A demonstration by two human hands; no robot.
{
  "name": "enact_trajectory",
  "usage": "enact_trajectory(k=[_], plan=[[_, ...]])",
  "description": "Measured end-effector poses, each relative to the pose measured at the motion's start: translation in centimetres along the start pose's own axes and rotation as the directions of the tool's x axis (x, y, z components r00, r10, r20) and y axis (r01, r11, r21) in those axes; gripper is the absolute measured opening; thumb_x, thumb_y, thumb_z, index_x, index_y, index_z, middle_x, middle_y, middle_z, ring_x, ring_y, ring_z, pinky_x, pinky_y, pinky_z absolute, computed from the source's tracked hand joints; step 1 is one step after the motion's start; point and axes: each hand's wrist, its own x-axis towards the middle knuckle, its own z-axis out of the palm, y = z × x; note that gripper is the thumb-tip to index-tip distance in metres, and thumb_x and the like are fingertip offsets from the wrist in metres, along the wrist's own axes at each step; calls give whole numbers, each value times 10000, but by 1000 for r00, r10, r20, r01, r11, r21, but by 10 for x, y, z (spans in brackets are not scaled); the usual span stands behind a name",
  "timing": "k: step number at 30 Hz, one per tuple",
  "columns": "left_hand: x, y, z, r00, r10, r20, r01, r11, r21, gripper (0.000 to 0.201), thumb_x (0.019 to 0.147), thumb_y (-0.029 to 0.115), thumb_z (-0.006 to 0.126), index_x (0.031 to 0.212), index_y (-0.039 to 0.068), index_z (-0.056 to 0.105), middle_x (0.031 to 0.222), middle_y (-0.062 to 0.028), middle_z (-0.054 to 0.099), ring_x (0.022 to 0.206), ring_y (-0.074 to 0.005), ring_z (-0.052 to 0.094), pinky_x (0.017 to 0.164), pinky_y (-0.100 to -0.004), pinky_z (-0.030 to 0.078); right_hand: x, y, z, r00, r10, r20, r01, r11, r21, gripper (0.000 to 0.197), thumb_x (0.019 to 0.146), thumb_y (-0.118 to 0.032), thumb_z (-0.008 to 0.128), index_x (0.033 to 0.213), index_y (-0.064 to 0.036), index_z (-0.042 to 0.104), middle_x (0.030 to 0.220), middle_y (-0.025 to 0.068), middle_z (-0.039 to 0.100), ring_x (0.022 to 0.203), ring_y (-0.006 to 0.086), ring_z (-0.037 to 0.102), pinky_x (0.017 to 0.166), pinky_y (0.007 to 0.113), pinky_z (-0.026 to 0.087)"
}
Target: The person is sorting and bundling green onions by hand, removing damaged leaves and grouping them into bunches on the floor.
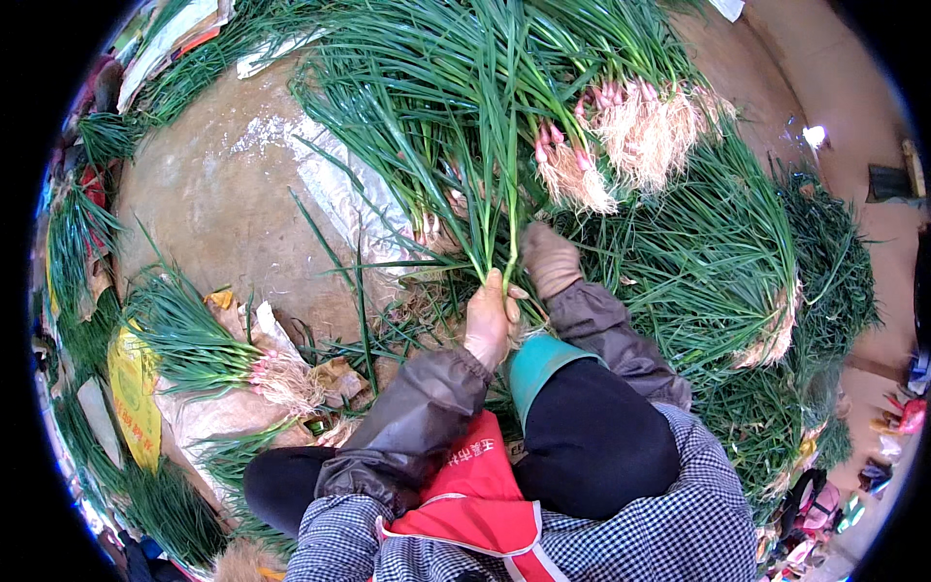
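Left hand pinching green stalks, just ahead of the right knee | right hand curled close beside, can't tell if it's gripping | rooted onions piled beyond!

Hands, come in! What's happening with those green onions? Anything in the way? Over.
Left hand gripping green onions. Right hand close beside, grip unclear. Loose leaves lying nearby.

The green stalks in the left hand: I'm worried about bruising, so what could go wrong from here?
The slender green stalks might crease or snap where the left hand grips them. Their leaves appear to overlap the pile beyond, so they could snag if pulled away.
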Motion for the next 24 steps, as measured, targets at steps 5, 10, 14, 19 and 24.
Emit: enact_trajectory(k=[5, 10, 14, 19, 24], plan=[[-4, 1, 1, 998, 9, 58, -7, 999, -42, 509, 961, 485, 336, 890, 52, 594, 469, 44, 381, 345, -81, 291, 341, -231, 255, 2, 46, -17, 987, -134, 89, 114, 974, 196, 508, 864, -480, 473, 1126, -60, 585, 1017, 184, 613, 978, 316, 586, 880, 392, 436], [3, -4, -14, 977, 14, 214, -2, 998, -59, 466, 949, 474, 386, 938, 56, 591, 470, 41, 379, 338, -86, 297, 349, -235, 268, -15, -13, -37, 916, -382, 123, 100, 515, 852, 241, 909, -230, 502, 1039, -56, 608, 777, 19, 580, 592, 82, 535, 527, 204, 438], [5, 2, -16, 937, 21, 350, 65, 970, -235, 400, 953, 456, 390, 871, 102, 556, 463, 54, 355, 346, -86, 295, 357, -235, 271, -18, -25, -28, 993, -13, 119, -84, 631, 771, 200, 848, -249, 577, 907, -63, 616, 779, 87, 614, 623, 197, 579, 558, 295, 470], [-41, 6, 35, 978, 2, 207, 53, 964, -260, 369, 967, 438, 368, 822, 131, 512, 458, 63, 306, 364, -86, 282, 364, -260, 263, 9, 35, 14, 995, 15, -100, -42, 960, -277, 286, 865, -288, 496, 897, -46, 643, 837, 177, 641, 759, 362, 624, 649, 416, 506], [-53, 86, 19, 904, 428, -19, -394, 815, -425, 382, 940, 452, 440, 912, 78, 515, 490, 64, 321, 378, -70, 316, 370, -256, 316, -16, -9, -61, 798, -499, 338, 582, 784, -216, 296, 879, -293, 487, 1030, -87, 637, 1007, 128, 640, 951, 305, 608, 781, 354, 495]])
